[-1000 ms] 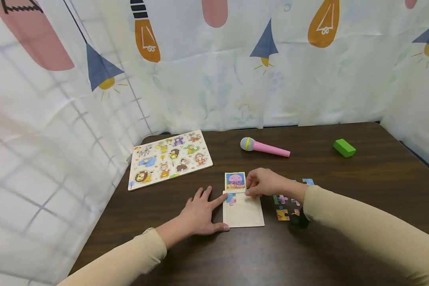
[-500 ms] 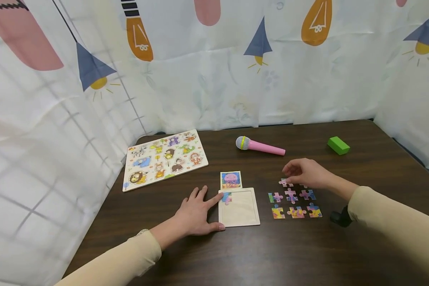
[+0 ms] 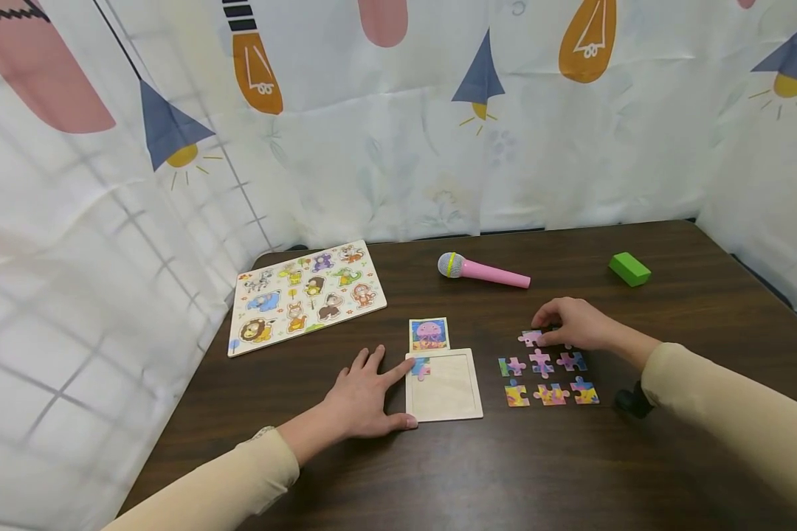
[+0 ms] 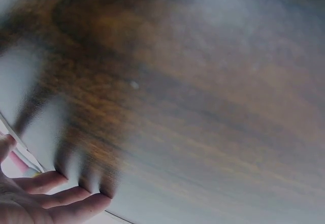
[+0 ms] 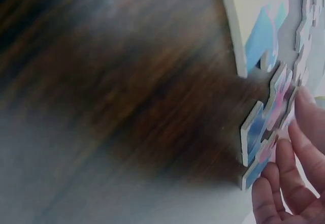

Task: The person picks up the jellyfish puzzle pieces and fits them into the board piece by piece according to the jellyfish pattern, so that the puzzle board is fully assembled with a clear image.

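Note:
My left hand lies spread beside the square wooden puzzle tray, index fingertip and thumb touching its left edge. A jigsaw piece sits in the tray's upper left corner. Above the tray lies a small jellyfish picture card. To the right, my right hand bends over the top row of loose jigsaw pieces, thumb and index finger pinching at a pink puzzle piece. The fingers partly cover another piece there. In the right wrist view, thumb and fingertips meet beside blue-and-pink pieces.
More loose pieces lie in rows below the right hand. A pink toy microphone lies behind them, with a green block at the back right. At the back left rests an animal peg puzzle board. A patterned curtain borders the table.
My right hand has moved from the tray's upper right corner over to the loose pieces, then shifted slightly right among them. The left hand keeps its place by the tray.

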Action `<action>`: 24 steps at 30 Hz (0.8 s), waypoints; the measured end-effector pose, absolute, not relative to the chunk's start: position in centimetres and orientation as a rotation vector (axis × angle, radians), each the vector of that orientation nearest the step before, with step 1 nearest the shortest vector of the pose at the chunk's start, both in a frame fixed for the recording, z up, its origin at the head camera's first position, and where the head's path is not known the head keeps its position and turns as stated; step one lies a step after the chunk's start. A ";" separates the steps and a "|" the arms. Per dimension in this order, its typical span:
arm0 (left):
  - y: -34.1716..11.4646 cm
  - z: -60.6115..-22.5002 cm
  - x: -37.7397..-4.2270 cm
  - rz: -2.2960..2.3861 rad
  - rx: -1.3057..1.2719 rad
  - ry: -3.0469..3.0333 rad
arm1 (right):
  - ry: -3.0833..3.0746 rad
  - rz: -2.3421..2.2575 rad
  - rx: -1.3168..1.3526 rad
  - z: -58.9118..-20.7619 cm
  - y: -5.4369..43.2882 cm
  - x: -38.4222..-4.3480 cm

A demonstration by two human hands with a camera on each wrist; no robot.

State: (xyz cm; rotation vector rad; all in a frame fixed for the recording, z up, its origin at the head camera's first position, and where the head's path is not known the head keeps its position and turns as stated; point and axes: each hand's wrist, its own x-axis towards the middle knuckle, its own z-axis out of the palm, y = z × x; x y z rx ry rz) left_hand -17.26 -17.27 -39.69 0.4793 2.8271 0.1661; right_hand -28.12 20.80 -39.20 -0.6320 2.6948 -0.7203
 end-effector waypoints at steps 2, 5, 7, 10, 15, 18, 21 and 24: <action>-17.3 -39.7 -17.3 0.167 0.478 2.828 | 2.698 -0.715 -0.631 -39.1 20.7 -28.1; -17.3 -39.8 -17.3 0.168 0.480 2.828 | 2.706 -0.710 -0.638 -39.1 20.5 -28.1; -17.3 -39.8 -17.3 0.168 0.483 2.828 | 2.714 -0.707 -0.646 -39.1 20.5 -28.0; -17.3 -39.8 -17.3 0.168 0.486 2.830 | 2.725 -0.703 -0.661 -38.9 20.2 -28.0; -17.3 -39.7 -17.2 0.161 0.489 2.839 | 2.714 -0.733 -0.650 -38.5 19.6 -28.0; -17.2 -39.7 -17.1 0.156 0.493 2.837 | 2.684 -0.786 -0.622 -38.4 19.4 -28.1; -17.2 -39.7 -17.1 0.154 0.493 2.836 | 2.653 -0.861 -0.607 -38.3 19.2 -28.2; -17.2 -39.6 -17.1 0.151 0.489 2.838 | 2.623 -0.941 -0.614 -38.2 18.6 -28.2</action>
